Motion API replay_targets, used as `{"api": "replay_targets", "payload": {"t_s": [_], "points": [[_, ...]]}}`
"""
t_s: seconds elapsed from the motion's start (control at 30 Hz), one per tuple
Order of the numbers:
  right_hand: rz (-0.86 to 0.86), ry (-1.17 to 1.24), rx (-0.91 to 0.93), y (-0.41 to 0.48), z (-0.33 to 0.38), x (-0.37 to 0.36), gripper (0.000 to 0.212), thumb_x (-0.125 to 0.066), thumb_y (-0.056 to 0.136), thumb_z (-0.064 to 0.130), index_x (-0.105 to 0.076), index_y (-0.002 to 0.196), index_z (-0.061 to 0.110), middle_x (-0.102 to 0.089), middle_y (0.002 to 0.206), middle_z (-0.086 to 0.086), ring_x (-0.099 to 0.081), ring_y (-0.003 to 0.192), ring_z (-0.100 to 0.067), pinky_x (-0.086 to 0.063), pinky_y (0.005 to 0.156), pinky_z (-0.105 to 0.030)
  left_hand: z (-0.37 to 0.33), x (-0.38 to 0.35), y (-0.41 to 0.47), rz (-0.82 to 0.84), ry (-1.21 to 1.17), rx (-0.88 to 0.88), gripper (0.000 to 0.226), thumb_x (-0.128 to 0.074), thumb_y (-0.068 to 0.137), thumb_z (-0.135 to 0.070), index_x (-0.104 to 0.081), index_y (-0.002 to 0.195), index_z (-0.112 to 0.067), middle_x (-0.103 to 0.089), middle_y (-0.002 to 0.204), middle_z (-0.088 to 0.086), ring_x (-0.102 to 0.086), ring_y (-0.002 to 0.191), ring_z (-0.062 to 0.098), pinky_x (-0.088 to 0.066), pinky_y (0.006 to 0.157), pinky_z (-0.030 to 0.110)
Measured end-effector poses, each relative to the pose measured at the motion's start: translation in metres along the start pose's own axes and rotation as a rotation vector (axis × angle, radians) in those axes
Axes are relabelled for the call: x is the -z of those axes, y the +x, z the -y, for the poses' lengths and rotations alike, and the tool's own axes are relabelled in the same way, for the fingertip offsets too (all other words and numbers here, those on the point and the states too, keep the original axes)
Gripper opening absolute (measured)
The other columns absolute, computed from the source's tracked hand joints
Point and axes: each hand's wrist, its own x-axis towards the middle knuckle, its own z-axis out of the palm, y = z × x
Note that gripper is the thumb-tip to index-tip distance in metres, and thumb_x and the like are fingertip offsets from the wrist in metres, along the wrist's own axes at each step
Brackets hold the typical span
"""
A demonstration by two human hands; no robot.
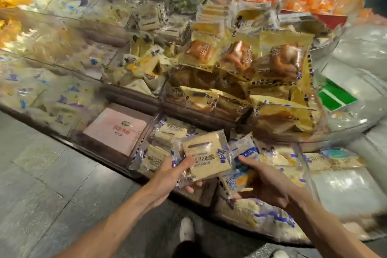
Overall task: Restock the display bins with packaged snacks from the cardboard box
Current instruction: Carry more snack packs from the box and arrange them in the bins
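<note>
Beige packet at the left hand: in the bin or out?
Out: the left hand grips the beige packet above the front bin, thumb on top.

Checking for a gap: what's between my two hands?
Head view: no gap. The left hand holds a pale packet, right beside blue-printed packets in the right hand.

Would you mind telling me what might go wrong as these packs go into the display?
1. The left hand grips the pale packs by one edge only, so one might slide out and drop.
2. The right hand holds different, blue-labelled packs, and the two kinds could end up mixed together.
3. The brown bread packs are heaped high just behind, so a nudge may topple them forward.
</note>
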Motion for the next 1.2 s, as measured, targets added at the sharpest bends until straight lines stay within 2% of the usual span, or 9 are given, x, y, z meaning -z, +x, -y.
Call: {"api": "replay_targets", "payload": {"t_s": [0.13, 0.3, 0.47, 0.63, 0.73, 0.83, 0.97, 1.07, 1.2], "points": [[-0.137, 0.011, -0.018, 0.018, -0.009, -0.040, 0.030, -0.062, 0.096, 0.028, -0.067, 0.110, 0.003, -0.067, 0.066, -0.015, -0.066, 0.056, -0.025, -0.050, 0.094, -0.065, 0.003, 0.048, 0.031, -0.022, 0.053, 0.063, 0.032, -0.070, 0.089, -0.019, -0.059, 0.117, -0.008, -0.077, 0.103, 0.001, -0.074, 0.088, 0.022, -0.056, 0.054, 0.029], [-0.271, 0.056, 0.008, 0.017, -0.009, -0.050, 0.040, -0.065, 0.094, 0.030, -0.066, 0.118, -0.001, -0.067, 0.112, -0.031, -0.065, 0.093, -0.040, -0.053, 0.091, -0.063, -0.008, 0.094, 0.094, -0.083, 0.410, 0.034, 0.039, -0.075, 0.089, -0.024, -0.053, 0.121, -0.014, -0.068, 0.121, 0.002, -0.069, 0.090, 0.014, -0.059, 0.062, 0.032], [-0.351, 0.152, 0.077, 0.010, -0.009, -0.045, 0.029, -0.063, 0.094, 0.026, -0.066, 0.110, 0.002, -0.072, 0.096, -0.025, -0.069, 0.079, -0.034, -0.057, 0.079, -0.057, -0.025, 0.083, 0.148, 0.063, 0.851, 0.021, 0.055, -0.077, 0.086, -0.031, -0.050, 0.131, -0.015, -0.055, 0.132, 0.002, -0.058, 0.113, 0.025, -0.051, 0.097, 0.041], [-0.371, 0.188, 0.113, 0.006, -0.011, -0.047, 0.021, -0.063, 0.094, 0.023, -0.069, 0.097, 0.002, -0.071, 0.080, -0.021, -0.069, 0.070, -0.030, -0.058, 0.076, -0.055, -0.014, 0.054, 0.167, 0.023, 1.101, -0.093, 0.027, -0.069, 0.090, -0.034, -0.047, 0.098, -0.020, -0.061, 0.097, 0.003, -0.059, 0.076, 0.017, -0.051, 0.064, 0.032], [-0.377, 0.186, 0.120, 0.002, -0.010, -0.047, 0.019, -0.065, 0.092, 0.020, -0.069, 0.094, 0.002, -0.071, 0.078, -0.020, -0.069, 0.071, -0.032, -0.059, 0.079, -0.057, -0.004, 0.048, 0.163, -0.064, 1.363, -0.205, 0.046, -0.066, 0.091, -0.047, -0.049, 0.119, -0.014, -0.060, 0.091, 0.002, -0.053, 0.071, 0.014, -0.048, 0.063, 0.031], [-0.364, 0.162, 0.151, 0.001, -0.011, -0.048, 0.020, -0.065, 0.092, 0.019, -0.070, 0.098, 0.001, -0.072, 0.081, -0.021, -0.071, 0.071, -0.031, -0.058, 0.082, -0.058, 0.004, 0.050, 0.164, -0.101, 1.493, -0.211, 0.088, -0.064, 0.087, -0.060, -0.026, 0.150, -0.011, -0.053, 0.132, 0.013, -0.057, 0.112, 0.027, -0.050, 0.085, 0.037], [-0.390, 0.034, 0.244, 0.004, -0.009, -0.057, 0.023, -0.063, 0.095, 0.019, -0.069, 0.110, 0.002, -0.075, 0.093, -0.022, -0.073, 0.074, -0.030, -0.059, 0.082, -0.056, -0.013, 0.049, 0.157, -0.110, 1.264, -0.369, 0.061, -0.066, 0.088, -0.055, -0.045, 0.133, -0.020, -0.054, 0.123, 0.008, -0.058, 0.097, 0.021, -0.046, 0.074, 0.032], [-0.489, -0.107, 0.357, 0.014, -0.006, -0.073, 0.018, -0.064, 0.096, 0.018, -0.068, 0.110, 0.008, -0.077, 0.095, -0.014, -0.074, 0.082, -0.029, -0.060, 0.082, -0.055, -0.047, 0.040, 0.126, 0.188, 0.707, -0.108, 0.045, -0.058, 0.089, -0.058, -0.062, 0.105, -0.016, -0.067, 0.095, 0.005, -0.065, 0.073, 0.012, -0.050, 0.060, 0.028], [-0.598, -0.484, 0.602, 0.037, -0.006, -0.109, 0.026, -0.067, 0.094, 0.022, -0.065, 0.120, 0.022, -0.075, 0.101, 0.000, -0.070, 0.092, -0.022, -0.058, 0.085, -0.046, -0.072, 0.033, 0.076, 0.430, 0.263, 0.070, 0.067, -0.055, 0.080, -0.063, -0.056, 0.129, -0.016, -0.066, 0.110, -0.003, -0.066, 0.105, 0.017, -0.058, 0.083, 0.035]]}}
